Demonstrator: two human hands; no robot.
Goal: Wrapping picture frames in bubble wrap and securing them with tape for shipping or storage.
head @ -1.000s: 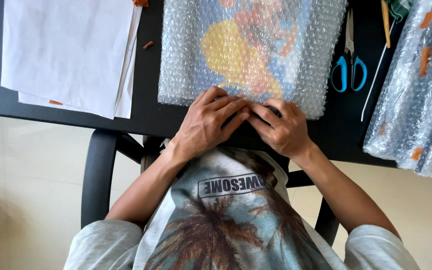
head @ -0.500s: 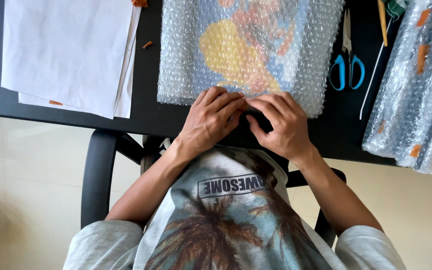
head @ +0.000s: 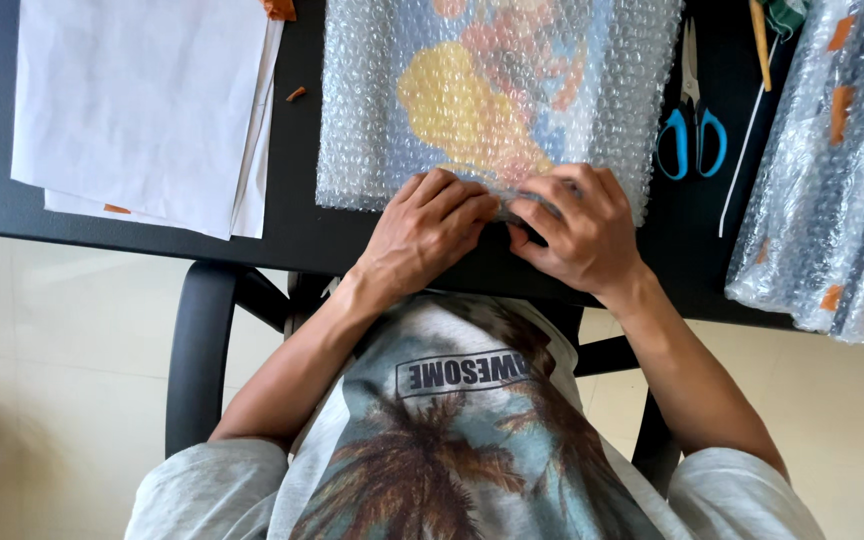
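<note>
Bubble-wrapped flat item (head: pixel 497 95), colourful inside, on black table (head: pixel 302 235), extending far from both hands. Left hand (head: pixel 427 225) and right hand (head: pixel 577 225) side by side, fingers curled, pinching its near edge (right hand reaches slightly farther in). Scissors (head: pixel 692 130) right; white sheets (head: pixel 142 100) left.

You are facing a flat bubble-wrapped package with yellow, red and blue showing through (head: pixel 497 100); a taped bubble-wrapped bundle with orange strips (head: pixel 832 170) is lying to your right.
</note>
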